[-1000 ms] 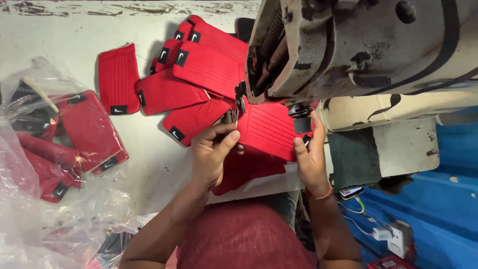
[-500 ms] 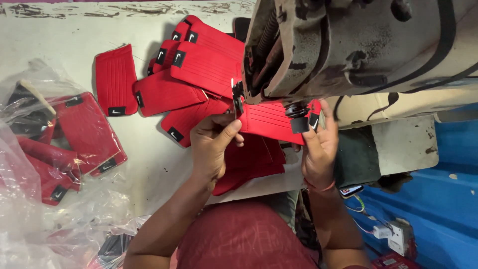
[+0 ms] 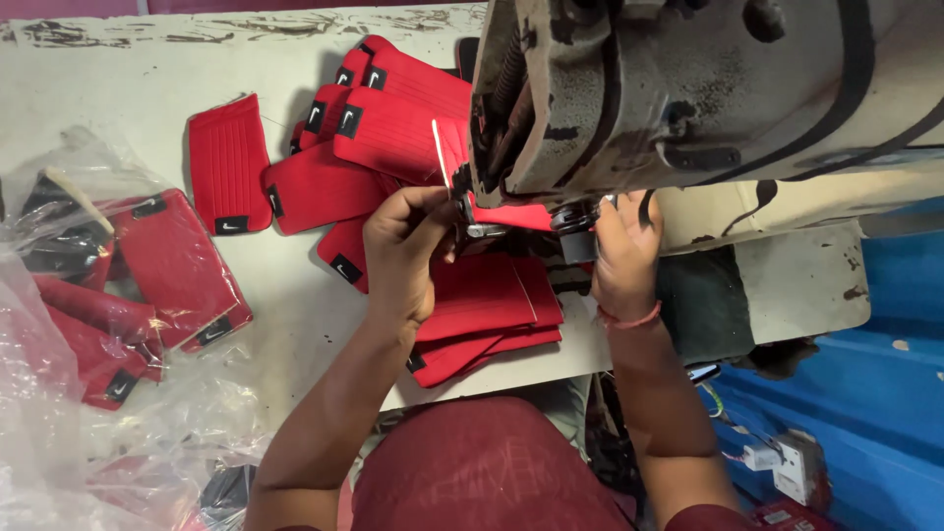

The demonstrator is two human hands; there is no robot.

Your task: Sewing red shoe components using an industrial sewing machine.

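Left hand (image 3: pixel 401 254) pinches a red piece (image 3: pixel 497 295) flat under the sewing machine (image 3: pixel 688 98) head; right hand (image 3: pixel 621 251) grips its far-right edge, apparently steadying it. Finished pieces (image 3: pixel 383 128) lie stacked far left on the desk (image 3: pixel 118 88).

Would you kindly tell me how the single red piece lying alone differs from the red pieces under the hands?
The lone red piece lies flat, apart and untouched; the stacked red pieces overlap beneath the left hand and right hand, by the sewing machine. Both are ribbed red fabric.
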